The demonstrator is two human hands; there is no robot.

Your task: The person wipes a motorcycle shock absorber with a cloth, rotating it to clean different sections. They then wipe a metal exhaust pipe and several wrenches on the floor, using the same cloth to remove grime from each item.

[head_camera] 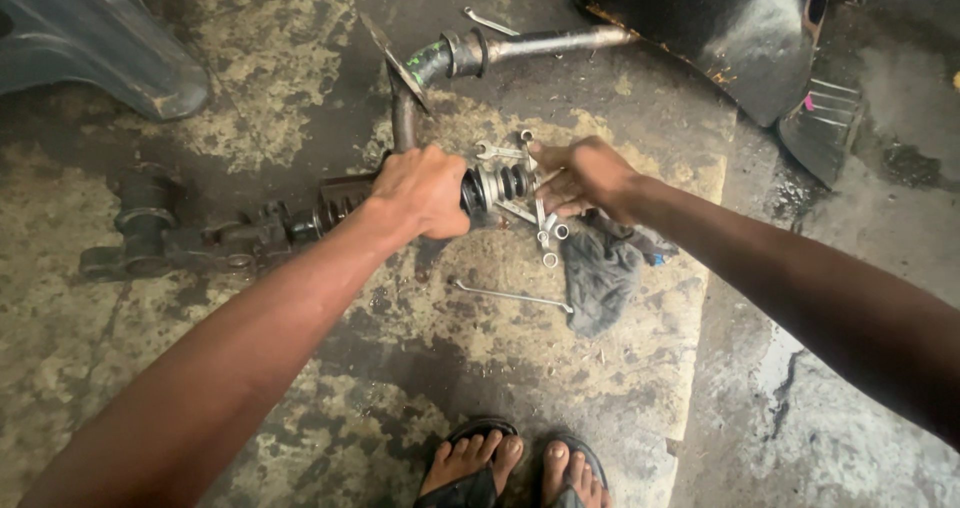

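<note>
My left hand [422, 190] is closed around the shaft of a long, greasy metal axle assembly [250, 236] that lies across the stained floor. Just past my fist its ribbed black rubber boot [497, 185] and a metal end piece stick out. My right hand [585, 176] reaches in from the right and touches that end, fingers pinched around a small part among several wrenches [545, 228]; what exactly it pinches is hidden.
A bent exhaust pipe [480, 53] lies beyond the axle. A dark rag [600, 273] and a thin metal rod [512, 296] lie on a worn board [640, 368]. A black body panel [720, 28] stands at the far right. My sandalled feet [510, 463] are at the bottom.
</note>
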